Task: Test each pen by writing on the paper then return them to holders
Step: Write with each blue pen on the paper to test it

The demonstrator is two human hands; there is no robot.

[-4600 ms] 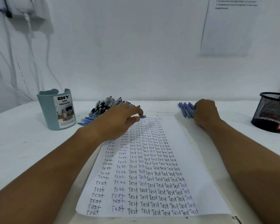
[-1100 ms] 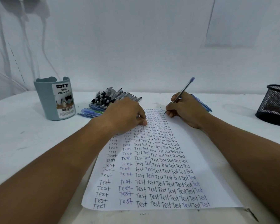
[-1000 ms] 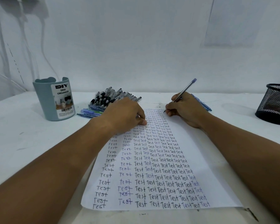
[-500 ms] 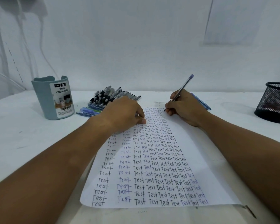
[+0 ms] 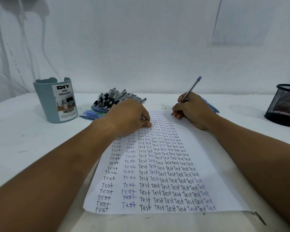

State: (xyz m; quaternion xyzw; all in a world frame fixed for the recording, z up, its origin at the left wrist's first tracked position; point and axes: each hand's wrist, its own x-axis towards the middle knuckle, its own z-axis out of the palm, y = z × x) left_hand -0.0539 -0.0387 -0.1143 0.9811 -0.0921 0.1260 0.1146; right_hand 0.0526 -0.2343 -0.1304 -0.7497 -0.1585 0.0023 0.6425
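Observation:
My right hand (image 5: 192,111) grips a blue pen (image 5: 190,90) in a writing hold. Its tip touches the white paper (image 5: 208,164) at the top right of the columns of "Test". My left hand (image 5: 127,118) rests on the paper's upper left with its fingers curled, and a pale blue bit that looks like the pen cap (image 5: 141,117) shows between thumb and forefinger. A pile of black and blue pens (image 5: 107,101) lies behind my left hand. More blue pens (image 5: 211,107) lie behind my right hand. A grey-blue desk organizer (image 5: 57,99) stands at the left and a black mesh holder (image 5: 285,106) at the right.
The white table (image 5: 23,139) ends at a white wall, where cables hang at the left and a sheet is posted at the upper right. The paper's near edge lies close to the table's front edge.
4.6 s ago my right hand lay on the blue pens at the right; now it holds one with the tip on the paper. Over the last second the pen shifted only slightly.

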